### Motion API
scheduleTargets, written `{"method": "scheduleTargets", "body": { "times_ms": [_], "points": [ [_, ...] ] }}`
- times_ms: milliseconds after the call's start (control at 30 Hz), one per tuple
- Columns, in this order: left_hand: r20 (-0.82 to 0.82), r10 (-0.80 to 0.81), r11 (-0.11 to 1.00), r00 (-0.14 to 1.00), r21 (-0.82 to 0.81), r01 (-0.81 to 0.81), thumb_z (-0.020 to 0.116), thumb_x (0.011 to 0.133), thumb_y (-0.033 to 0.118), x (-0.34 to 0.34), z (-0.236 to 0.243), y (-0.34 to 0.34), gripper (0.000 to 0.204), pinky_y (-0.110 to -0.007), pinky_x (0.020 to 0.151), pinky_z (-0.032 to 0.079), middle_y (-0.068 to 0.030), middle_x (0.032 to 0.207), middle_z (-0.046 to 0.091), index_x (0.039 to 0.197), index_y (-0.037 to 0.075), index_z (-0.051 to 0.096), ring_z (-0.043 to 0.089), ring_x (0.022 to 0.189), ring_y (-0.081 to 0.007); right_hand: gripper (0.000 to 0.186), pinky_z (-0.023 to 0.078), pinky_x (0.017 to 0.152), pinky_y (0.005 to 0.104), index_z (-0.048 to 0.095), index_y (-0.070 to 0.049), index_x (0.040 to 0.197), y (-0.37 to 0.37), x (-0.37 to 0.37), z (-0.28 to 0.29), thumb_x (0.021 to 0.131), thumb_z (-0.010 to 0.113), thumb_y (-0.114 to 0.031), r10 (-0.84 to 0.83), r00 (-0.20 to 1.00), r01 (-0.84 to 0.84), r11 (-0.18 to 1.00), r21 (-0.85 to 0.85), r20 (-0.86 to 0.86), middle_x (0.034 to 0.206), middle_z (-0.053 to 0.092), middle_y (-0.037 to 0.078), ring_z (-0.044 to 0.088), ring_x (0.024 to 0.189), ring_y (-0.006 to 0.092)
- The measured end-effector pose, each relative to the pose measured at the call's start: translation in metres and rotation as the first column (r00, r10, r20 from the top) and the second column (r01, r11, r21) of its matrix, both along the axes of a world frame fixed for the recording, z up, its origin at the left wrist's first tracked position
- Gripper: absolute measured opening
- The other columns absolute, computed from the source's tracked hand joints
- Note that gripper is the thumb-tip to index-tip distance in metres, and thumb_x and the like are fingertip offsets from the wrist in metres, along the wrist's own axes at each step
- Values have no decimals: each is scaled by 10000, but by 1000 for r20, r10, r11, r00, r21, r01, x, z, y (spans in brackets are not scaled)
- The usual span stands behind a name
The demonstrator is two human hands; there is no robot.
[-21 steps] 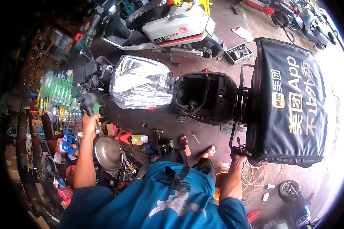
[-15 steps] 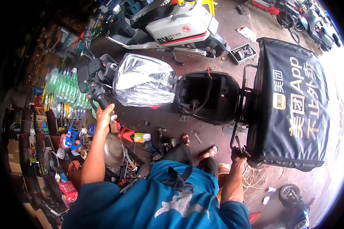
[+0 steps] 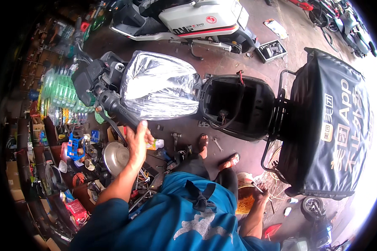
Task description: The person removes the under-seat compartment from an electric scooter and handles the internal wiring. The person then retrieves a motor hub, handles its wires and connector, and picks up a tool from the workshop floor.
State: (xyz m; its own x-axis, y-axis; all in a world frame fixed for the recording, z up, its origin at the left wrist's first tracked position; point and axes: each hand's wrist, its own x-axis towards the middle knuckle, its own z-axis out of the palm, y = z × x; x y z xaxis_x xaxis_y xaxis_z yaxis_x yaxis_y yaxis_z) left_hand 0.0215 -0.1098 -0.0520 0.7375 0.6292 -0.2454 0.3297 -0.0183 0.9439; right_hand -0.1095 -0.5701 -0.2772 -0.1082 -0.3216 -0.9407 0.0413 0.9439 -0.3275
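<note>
My left hand (image 3: 136, 142) is closed around the end of the scooter's left handlebar grip (image 3: 127, 117), beside a brake lever. My right hand (image 3: 260, 196) holds thin metal tools (image 3: 271, 205) below the rack's bent tube. The scooter's seat (image 3: 159, 85) is wrapped in crinkled silver film. Behind it an open black underseat compartment (image 3: 247, 100) shows a cable across it. A large black delivery box (image 3: 310, 154) is mounted on the rear rack (image 3: 280, 106).
A white scooter (image 3: 197, 19) stands beyond, near a tool tray (image 3: 272, 51). Cluttered shelves (image 3: 23, 167), bottle packs (image 3: 63, 90) and a metal pan (image 3: 113, 157) are at left. A spanner (image 3: 218, 144) and a coiled hose (image 3: 247, 205) lie near my feet; another vehicle's wheel (image 3: 312, 206) is at lower right.
My left hand has moved right with the handlebar. My right hand has left the rack tube and moved down with the tools. The scooter and box sit farther right in view.
</note>
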Motion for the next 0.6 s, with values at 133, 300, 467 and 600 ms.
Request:
{"method": "scheduleTargets", "body": {
  "times_ms": [133, 300, 467, 600],
  "points": [
    [-397, -634, 725, 663, -8, 689, 688, 797, 262, -24, -38, -19, 339, -275, 536, 460, -26, 639, 573, 1002, 13, 581, 559, 575, -123, 346, 350, 623, 278, 366, -141, 731, 7, -68, -23, 957, 239, -371, -98, 909, 53, 991, 120, 405, 683, 347, -21, 357, 629, 106],
    [-433, -825, 261, 362, 277, 925, 680, 727, 301, 54, -87, -83, 543, -401, 825, 448, -154, 1034, 546, 1146, -1, 512, 546, 974, -305, 449, 224, 472, 264, 254, -163, 610, 69, -55, 3, 961, 188, -435, -213, 961, 211, 977, 29, 176, 547, 215, -34, 211, 467, 110],
    [-470, -827, -88, 308, 650, 755, 714, 684, 263, 93, -161, -130, 582, -417, 867, 402, -143, 1123, 484, 1169, 25, 497, 465, 1081, -296, 496, 440, 628, 316, 526, -110, 681, 72, -119, -24, 951, 279, -445, -55, 936, 38, 998, 55, 349, 640, 575, -15, 546, 584, 142],
    [-474, -820, -69, 322, 639, 766, 694, 702, 172, 98, -181, -131, 480, -389, 866, 393, -123, 1073, 518, 1137, 49, 530, 490, 1049, -270, 419, 454, 574, 300, 567, -119, 725, 72, -132, -9, 942, 327, -386, -85, 953, 67, 995, 70, 292, 645, 592, -26, 560, 576, 140]
  ]
}}
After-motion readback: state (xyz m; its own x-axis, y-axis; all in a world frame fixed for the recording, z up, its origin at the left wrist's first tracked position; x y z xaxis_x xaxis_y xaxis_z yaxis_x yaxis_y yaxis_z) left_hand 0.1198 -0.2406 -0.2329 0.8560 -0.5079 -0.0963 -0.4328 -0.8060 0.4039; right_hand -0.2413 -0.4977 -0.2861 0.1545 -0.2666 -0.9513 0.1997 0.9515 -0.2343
